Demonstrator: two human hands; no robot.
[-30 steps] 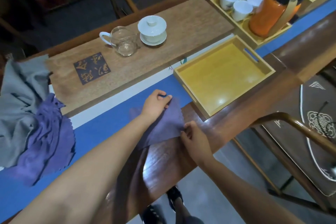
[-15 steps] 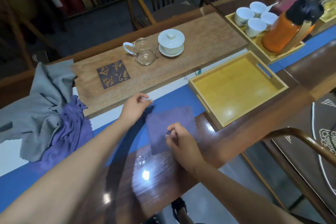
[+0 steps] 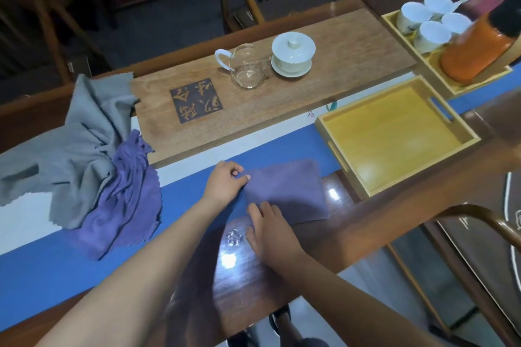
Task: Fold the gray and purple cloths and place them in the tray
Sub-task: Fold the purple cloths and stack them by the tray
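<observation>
A folded purple cloth [image 3: 290, 191] lies flat, partly on the blue runner [image 3: 186, 197] and partly on the dark wood, just left of the empty yellow tray [image 3: 394, 138]. My left hand [image 3: 225, 183] pinches the cloth's far left corner with curled fingers. My right hand [image 3: 267, 225] rests with straight fingers on its near left edge. A crumpled gray cloth [image 3: 79, 144] lies at the table's left end. It partly overlaps a second crumpled purple cloth [image 3: 127, 200].
Behind the runner is a long wooden tea board [image 3: 338, 65] with a glass pitcher [image 3: 248, 69] and a lidded white cup [image 3: 293, 56]. A second tray at far right holds white cups [image 3: 431, 22] and an orange thermos [image 3: 479, 45]. A chair armrest [image 3: 479, 217] curves at near right.
My right hand slid left along the cloth's near edge and now lies flat on it. The left hand stayed at the far left corner. The view shifted.
</observation>
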